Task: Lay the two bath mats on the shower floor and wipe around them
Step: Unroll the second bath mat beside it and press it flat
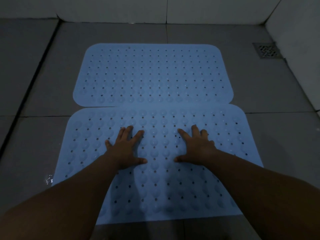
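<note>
Two light blue rubber bath mats with rows of small holes and round bumps lie flat on the grey tiled shower floor. The far mat (153, 75) sits near the back wall. The near mat (159, 184) lies just in front of it, its far edge slightly overlapping the far mat's near edge on the right. My left hand (125, 148) and my right hand (195, 146) rest palm down on the near mat's middle, fingers spread, holding nothing. No cloth is in view.
A square metal floor drain (267, 50) sits at the back right by the wall. White tiled walls (155, 9) close the back and right. A dark groove (32, 78) runs along the left. Small wet glints (48, 179) show beside the near mat's left edge.
</note>
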